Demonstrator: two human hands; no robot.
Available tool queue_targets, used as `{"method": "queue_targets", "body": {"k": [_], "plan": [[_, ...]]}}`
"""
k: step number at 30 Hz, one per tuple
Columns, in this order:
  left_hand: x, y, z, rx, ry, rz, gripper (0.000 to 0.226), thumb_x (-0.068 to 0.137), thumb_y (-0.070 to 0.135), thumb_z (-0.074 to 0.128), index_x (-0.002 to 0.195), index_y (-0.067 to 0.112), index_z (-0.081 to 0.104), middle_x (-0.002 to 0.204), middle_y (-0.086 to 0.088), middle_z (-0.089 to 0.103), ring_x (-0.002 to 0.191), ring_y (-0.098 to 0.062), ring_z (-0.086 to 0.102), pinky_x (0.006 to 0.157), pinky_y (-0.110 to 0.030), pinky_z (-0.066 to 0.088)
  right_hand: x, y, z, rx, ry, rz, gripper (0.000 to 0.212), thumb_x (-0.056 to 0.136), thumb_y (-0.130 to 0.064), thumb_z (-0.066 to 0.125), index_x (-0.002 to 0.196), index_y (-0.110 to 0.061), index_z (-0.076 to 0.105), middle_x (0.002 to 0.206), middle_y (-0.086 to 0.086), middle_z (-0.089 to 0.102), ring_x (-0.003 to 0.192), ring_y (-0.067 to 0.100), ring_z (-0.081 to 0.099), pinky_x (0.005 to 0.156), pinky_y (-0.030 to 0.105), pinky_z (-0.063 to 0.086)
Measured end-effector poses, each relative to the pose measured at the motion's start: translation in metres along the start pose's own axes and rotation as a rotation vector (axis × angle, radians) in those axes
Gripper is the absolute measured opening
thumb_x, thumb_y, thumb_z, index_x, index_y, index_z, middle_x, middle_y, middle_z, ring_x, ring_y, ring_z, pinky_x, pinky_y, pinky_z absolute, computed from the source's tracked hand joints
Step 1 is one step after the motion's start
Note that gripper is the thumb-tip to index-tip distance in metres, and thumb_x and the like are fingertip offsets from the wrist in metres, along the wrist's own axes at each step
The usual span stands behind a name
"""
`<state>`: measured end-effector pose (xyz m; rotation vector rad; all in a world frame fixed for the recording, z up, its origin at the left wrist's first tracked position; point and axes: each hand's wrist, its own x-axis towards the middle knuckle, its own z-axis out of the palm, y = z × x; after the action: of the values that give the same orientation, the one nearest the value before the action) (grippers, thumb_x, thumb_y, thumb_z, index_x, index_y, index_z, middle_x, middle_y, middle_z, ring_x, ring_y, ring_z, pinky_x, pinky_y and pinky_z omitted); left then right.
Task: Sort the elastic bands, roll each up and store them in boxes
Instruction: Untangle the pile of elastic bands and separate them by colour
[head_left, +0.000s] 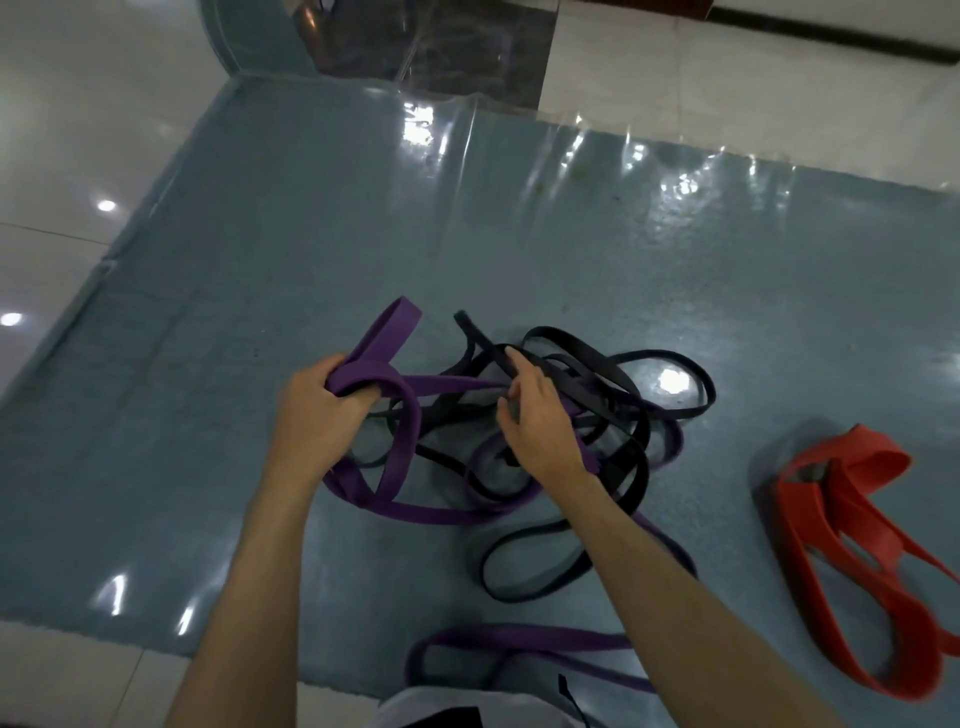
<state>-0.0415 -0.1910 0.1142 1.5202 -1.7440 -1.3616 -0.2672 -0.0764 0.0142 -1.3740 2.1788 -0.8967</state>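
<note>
Two hands work at a tangle of elastic bands on a blue-grey mat.

The left hand (317, 410) has its grip curled round a folded loop of a purple band (387, 338), lifted just above the mat (311, 218). The right hand (540, 421) reaches into the tangle, fingers bent around a black band (519, 364) and a purple strand; which one it actually pinches cannot be told. The pile between and beyond the hands mixes purple and black bands so knotted that no sure count is possible; at least two purple and several black strands show. One more purple band (519, 644) lies apart at the mat's near edge. Red bands (852, 525), seemingly two overlapping, lie well apart to the right. The mat rests on a glossy white tiled floor (78, 156).
</note>
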Motion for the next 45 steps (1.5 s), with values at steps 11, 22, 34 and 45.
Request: {"method": "queue_targets", "body": {"k": [11,22,34,45], "plan": [[-0.009,0.009,-0.014,-0.128,0.052,-0.022,0.034,0.088,0.01,0.071,0.067,0.037,0.069,0.048,0.015,0.05,0.041,-0.003,0.043,0.045,-0.025,0.038,0.007,0.029,-0.012,-0.535,-0.181,0.234,0.083,0.095,-0.018,0.068,0.164,-0.019,0.022,0.154,0.015,0.039,0.144,0.036,0.038,0.116,0.052,0.039],[-0.02,0.007,-0.04,-0.328,0.315,-0.079,0.026,0.084,0.012,0.072,0.072,0.035,0.069,0.051,0.008,0.051,0.036,-0.008,0.042,0.037,-0.019,0.033,-0.04,0.07,-0.061,-0.379,-0.162,0.311,0.048,0.105,-0.035,0.059,0.151,-0.022,0.054,0.139,0.015,0.058,0.125,0.039,0.06,0.102,0.047,0.052],[-0.064,0.012,-0.054,-0.282,0.206,0.142,0.026,0.088,0.005,0.07,0.078,0.029,0.066,0.052,0.008,0.048,0.039,-0.011,0.042,0.039,-0.023,0.036,-0.005,-0.021,-0.02,-0.5,-0.153,-0.021,0.026,0.106,-0.021,0.056,0.128,-0.018,0.069,0.119,0.008,0.071,0.114,0.033,0.064,0.086,0.045,0.057],[-0.057,-0.004,-0.03,-0.395,0.153,0.059,0.018,0.094,0.013,0.075,0.1,0.028,0.068,0.077,0.002,0.079,0.057,-0.012,0.072,0.056,-0.025,0.059,0.013,-0.087,-0.112,0.206,0.189,0.038,0.021,0.101,-0.006,0.063,0.093,-0.013,0.08,0.075,0.002,0.078,0.066,0.022,0.076,0.063,0.044,0.066]]}}
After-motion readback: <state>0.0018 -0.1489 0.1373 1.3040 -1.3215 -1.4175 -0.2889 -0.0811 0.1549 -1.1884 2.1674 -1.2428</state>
